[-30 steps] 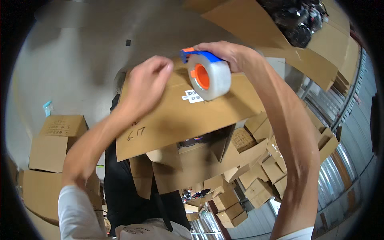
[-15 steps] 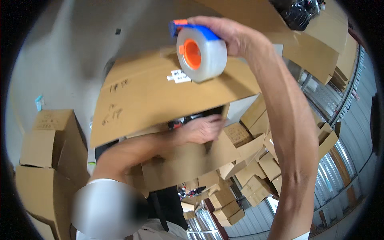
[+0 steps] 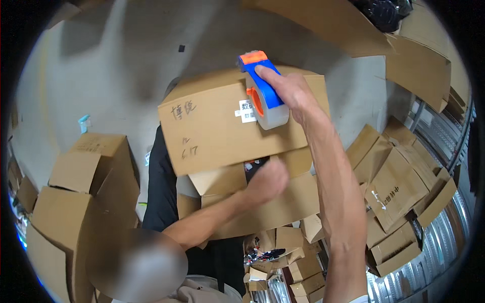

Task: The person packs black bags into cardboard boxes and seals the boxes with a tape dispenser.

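The left hand (image 3: 270,179) was reaching into the gap under the upper flap half a second ago; now it is out in front of it, just below the middle of the frame. It looks curled into a loose fist (blur hides the fingertips, so I cannot tell whether it grips anything or touches the cardboard).

The right hand (image 3: 290,91) grasps the blue-and-orange tape dispenser (image 3: 268,86), thumb along its back. The dispenser has turned: its blue back shows more and the face of the roll less. It is right of centre in the upper half of the frame, over the carton (image 3: 212,131) and partly covering a white label (image 3: 247,111).

The carton fills the middle of the frame. Its gap now shows as a narrow dark patch with brown cardboard on both sides, where it looked wider before. I judge it nearer to closed, but not sealed: dark contents (image 3: 249,170) remain visible, and the near flap (image 3: 273,209) sticks out toward the bottom of the frame
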Demonstrator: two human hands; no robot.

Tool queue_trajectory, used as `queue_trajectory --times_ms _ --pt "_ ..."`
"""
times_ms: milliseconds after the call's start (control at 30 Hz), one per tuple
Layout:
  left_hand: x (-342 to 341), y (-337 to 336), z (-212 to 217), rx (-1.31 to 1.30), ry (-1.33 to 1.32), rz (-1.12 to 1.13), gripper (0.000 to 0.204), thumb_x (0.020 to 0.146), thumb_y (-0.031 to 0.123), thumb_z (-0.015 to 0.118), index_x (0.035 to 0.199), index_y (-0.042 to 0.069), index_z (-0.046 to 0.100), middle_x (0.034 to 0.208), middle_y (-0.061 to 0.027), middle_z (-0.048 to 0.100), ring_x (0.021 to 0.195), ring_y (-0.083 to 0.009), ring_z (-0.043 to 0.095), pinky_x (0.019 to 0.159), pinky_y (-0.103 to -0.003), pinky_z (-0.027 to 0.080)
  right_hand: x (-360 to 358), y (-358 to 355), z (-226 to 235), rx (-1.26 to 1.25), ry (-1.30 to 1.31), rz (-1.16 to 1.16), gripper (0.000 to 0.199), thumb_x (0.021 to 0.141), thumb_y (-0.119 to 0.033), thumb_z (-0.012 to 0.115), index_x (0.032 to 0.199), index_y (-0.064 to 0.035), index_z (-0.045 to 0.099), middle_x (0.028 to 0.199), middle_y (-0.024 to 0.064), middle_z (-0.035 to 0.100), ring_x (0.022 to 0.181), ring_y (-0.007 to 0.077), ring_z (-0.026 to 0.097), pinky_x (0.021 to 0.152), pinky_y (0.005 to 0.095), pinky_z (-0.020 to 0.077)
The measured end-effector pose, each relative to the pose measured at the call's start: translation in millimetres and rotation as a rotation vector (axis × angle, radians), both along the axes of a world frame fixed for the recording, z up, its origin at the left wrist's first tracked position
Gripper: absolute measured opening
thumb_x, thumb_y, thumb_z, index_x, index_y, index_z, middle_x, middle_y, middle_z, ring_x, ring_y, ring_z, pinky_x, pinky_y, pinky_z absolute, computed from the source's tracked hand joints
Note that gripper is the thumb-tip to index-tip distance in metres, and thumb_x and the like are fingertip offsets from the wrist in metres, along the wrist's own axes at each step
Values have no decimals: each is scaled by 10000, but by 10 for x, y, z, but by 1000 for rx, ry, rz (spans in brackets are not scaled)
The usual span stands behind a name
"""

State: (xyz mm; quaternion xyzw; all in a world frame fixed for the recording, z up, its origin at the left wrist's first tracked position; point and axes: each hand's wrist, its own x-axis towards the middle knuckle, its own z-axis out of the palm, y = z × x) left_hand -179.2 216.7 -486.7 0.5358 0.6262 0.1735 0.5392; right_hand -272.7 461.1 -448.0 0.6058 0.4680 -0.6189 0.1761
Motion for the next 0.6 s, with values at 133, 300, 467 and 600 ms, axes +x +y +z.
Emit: queue_trajectory --times_ms 133,300,467,600 --pt "-529 -512 362 683 157 259 284 870 152 711 1101 -8 671 1204 -193 622 1153 -396 599 1040 -533 470 280 -285 -89 91 -7 -30 556 893 -504 749 973 46 756 843 92 729 712 133 643 712 296 523" --pt "-1245 -163 -424 374 598 456 676 893 276 731 1427 -61 491 1534 -295 422 1446 -456 392 1194 -580 291 569 -532 -76 187 125 -105 570 920 -524 728 964 44 753 825 64 717 711 117 630 681 312 520" --pt "-1238 -381 -840 227 675 252 797 987 436 598 1553 -68 352 1666 -253 263 1573 -379 204 1265 -551 156 964 -907 -108 191 89 103 564 891 -518 752 969 40 747 805 77 713 706 129 633 673 318 522" --pt "-1214 -362 -805 248 682 267 754 1001 411 586 1540 -71 372 1654 -253 286 1562 -380 230 1267 -529 181 1494 -1406 -93 210 57 78 551 877 -510 766 956 34 737 796 82 708 702 133 630 661 318 519"
